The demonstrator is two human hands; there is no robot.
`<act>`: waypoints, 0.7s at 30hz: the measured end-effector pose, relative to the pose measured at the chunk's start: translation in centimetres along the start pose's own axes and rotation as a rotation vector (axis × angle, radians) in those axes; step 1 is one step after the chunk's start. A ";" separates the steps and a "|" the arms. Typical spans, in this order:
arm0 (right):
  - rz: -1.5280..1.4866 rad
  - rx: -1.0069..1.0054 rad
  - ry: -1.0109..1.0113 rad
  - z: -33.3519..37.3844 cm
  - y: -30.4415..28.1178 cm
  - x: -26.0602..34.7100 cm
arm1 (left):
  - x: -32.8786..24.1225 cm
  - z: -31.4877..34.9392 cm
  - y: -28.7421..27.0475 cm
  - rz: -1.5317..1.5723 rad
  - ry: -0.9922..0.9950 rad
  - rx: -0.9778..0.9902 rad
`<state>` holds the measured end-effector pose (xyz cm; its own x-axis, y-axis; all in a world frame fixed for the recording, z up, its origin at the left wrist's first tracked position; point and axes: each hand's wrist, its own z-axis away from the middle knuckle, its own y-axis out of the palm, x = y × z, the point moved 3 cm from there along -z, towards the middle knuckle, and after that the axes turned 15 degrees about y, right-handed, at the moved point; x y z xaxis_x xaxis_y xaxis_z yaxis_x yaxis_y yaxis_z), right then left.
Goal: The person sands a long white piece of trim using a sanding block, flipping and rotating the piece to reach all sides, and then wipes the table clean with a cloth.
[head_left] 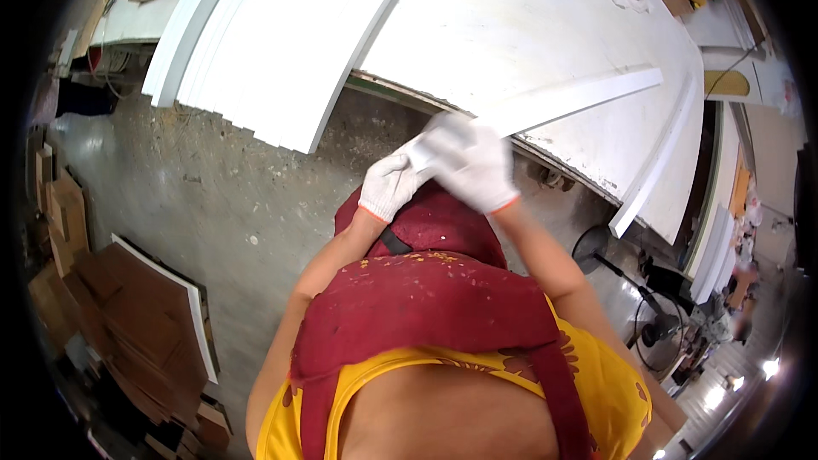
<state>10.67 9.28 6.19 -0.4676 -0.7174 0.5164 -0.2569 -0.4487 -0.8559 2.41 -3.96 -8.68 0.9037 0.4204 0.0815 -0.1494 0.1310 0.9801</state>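
Honestly, brace the long white strip overhanging the white tabletop with the white-gloved left hand, apparently clasped round its end, and go easy with the white-gloved right hand, too blurred to tell its grip.

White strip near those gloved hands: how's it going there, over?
Left hand and right hand close together, both gloved; right blurred, grips unclear. White strip slants across tabletop, near end at right hand. Nearby: second white strip, apart, to its right.

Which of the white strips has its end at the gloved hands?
The slanting middle strip: its near end is at the right hand; the far-right strip and left-side strips lie apart.
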 end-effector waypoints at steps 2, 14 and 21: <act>0.009 -0.410 0.137 0.7 -1.6 -8.2 | 0.2 -0.6 1.3 0.099 -0.016 -0.066; 0.060 -0.410 -0.174 1.6 4.1 1.5 | 0.3 -1.9 -2.4 -0.232 0.064 0.039; 0.093 -0.617 0.731 0.2 -9.6 -20.5 | 1.0 -2.0 1.6 -0.031 0.041 -0.298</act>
<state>22.86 28.19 3.86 -0.8667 -0.1323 0.4809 -0.4945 0.1024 -0.8631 2.24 -1.59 -7.38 0.8935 0.4475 0.0390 -0.2385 0.3992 0.8853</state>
